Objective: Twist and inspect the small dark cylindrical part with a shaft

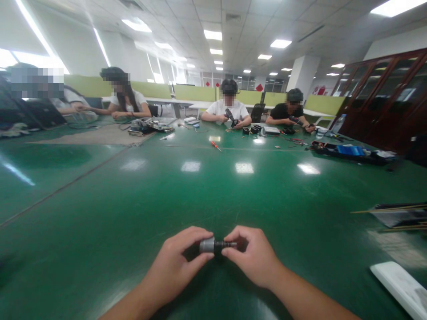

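Note:
Both my hands meet low in the middle of the view over a green table (200, 191). Between them is a small cylindrical part (213, 245), grey at its left end and black at its right. My left hand (176, 262) wraps its fingers round the grey end. My right hand (251, 255) pinches the black end between thumb and fingers. The part is held just above the tabletop.
Several other people sit along the far side of the table with small tools and parts before them. A red-handled screwdriver (215, 145) lies mid-table. A dark tray (347, 152) sits far right, thin sticks (390, 210) at right, a white flat object (400, 286) near the lower right.

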A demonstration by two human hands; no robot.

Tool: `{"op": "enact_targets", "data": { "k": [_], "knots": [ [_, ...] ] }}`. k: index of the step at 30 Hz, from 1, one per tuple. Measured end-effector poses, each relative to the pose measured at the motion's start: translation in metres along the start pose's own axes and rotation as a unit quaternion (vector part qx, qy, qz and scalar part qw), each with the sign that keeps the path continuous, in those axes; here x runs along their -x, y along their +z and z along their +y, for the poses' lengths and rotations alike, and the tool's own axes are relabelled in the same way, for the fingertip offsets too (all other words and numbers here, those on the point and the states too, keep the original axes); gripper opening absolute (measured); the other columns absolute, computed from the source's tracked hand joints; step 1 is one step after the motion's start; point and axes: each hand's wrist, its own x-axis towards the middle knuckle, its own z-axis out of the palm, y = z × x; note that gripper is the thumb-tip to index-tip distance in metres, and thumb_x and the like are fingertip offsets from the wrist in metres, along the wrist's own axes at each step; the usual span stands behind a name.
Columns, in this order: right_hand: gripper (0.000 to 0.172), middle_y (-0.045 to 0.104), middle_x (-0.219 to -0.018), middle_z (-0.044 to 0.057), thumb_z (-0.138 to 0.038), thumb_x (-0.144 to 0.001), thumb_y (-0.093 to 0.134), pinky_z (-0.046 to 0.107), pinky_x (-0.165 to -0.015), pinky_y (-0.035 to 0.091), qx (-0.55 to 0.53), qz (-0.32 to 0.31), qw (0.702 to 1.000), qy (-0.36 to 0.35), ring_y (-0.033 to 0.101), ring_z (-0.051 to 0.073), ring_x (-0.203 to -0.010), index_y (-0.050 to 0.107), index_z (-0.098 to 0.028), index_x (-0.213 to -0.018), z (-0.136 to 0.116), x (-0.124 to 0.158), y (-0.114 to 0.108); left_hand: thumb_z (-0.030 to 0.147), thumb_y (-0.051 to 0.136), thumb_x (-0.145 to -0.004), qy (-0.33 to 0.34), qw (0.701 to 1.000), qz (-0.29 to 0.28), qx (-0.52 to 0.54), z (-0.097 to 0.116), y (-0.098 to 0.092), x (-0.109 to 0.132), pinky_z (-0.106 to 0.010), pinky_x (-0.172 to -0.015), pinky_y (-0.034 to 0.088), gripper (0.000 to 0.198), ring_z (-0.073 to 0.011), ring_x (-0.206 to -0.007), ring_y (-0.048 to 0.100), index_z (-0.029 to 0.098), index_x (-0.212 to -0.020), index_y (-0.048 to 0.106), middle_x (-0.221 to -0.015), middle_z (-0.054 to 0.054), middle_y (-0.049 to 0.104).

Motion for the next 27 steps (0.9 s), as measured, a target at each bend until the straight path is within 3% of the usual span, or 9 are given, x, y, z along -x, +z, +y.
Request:
{"op": "enact_targets", "data": {
  "k": [27],
  "knots": [
    [0.007,0.069,-0.067,-0.001,-0.017,-0.072,0.076,0.023,-0.059,0.043,0.007,0.011,1.0,-0.009,0.06,0.014,-0.062,0.073,-0.018,-0.078,-0.0051,-0.0001,-0.003,0.024,0.073,-0.083,0.014,1.0,0.022,-0.017,0.0007,-0.0051,0.0002,-0.026,-0.083,0.058,0.022,-0.0178,-0.091,0.072,0.026,-0.106,0.073,-0.099,-0.002,0.075]
  ]
}}
